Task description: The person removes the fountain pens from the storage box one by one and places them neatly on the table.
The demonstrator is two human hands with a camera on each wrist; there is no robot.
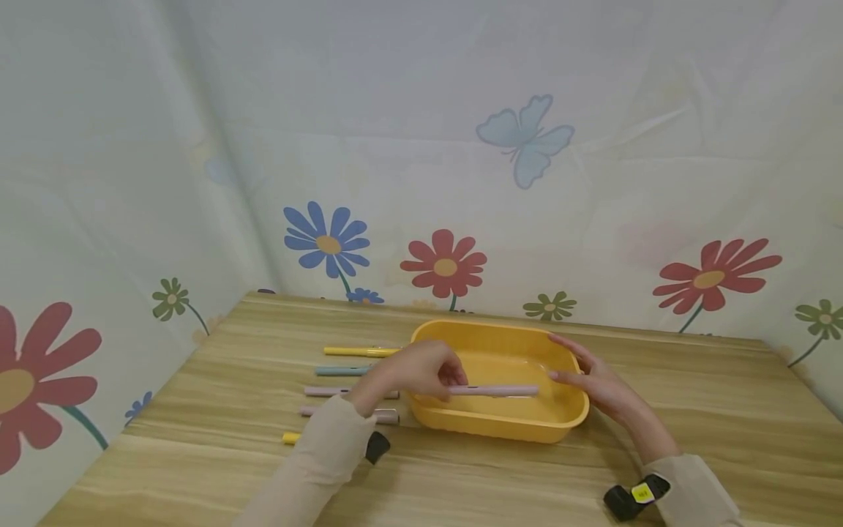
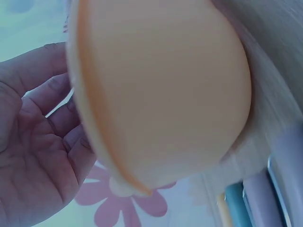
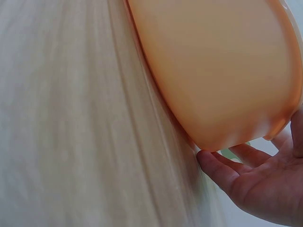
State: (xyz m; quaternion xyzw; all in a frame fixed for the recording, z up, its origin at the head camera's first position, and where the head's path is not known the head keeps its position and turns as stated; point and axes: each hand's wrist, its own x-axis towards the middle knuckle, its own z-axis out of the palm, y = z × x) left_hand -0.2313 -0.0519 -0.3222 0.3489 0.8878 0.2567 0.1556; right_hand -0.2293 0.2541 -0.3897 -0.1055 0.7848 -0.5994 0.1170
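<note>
A yellow plastic basin (image 1: 487,427) with rounded corners stands on the wooden table. My left hand (image 1: 424,369) reaches over its left end and pinches a light purple pen (image 1: 503,391) by one end. The pen lies level above the basin's inside, its free end pointing right. Around the basin's right end my right hand (image 1: 609,388) grips the rim, thumb on the inner side and fingers outside. The left wrist view shows the basin's outer wall (image 2: 161,94) beside the left palm (image 2: 38,142); the held pen is hidden there. Right fingers (image 3: 220,172) touch the basin's lower side.
Left of the basin several pens lie in a row: a yellow pen (image 1: 358,352), a teal pen (image 1: 342,371), two purple pens (image 1: 323,391) and another yellow pen (image 1: 290,438), partly behind the left sleeve. A flowered curtain (image 1: 395,168) hangs behind the table's far edge.
</note>
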